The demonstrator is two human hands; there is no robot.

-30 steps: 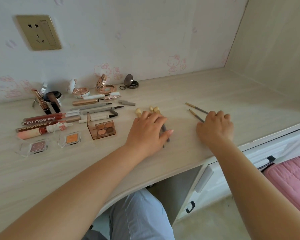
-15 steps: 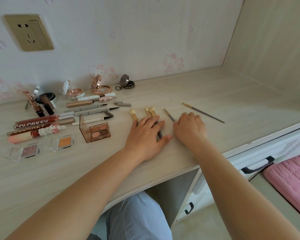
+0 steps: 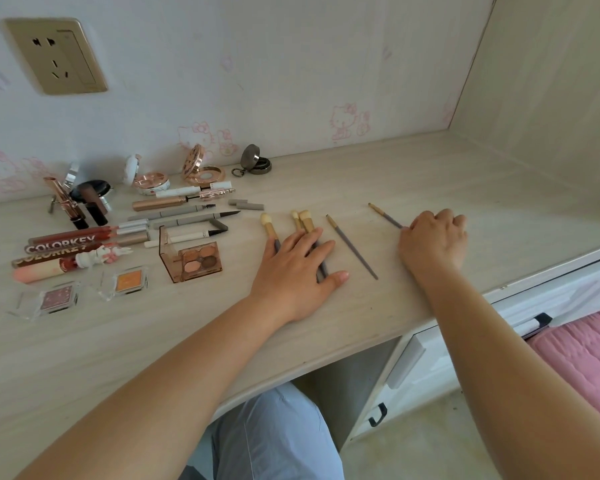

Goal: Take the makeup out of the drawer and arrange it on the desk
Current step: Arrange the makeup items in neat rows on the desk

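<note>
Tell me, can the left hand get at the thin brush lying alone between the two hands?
Probably yes. The thin brush lies bare on the desk, just right of the left hand, with nothing between them; that hand would have to lift off the brushes it presses flat.

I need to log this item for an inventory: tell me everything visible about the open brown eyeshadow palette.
The eyeshadow palette is a small translucent brown case, apparently plastic, with its hinged lid standing open at its left side. Inside are four pans in tan, peach and brown. It lies flat on the desk, left of the brushes, touched by neither hand.
</note>
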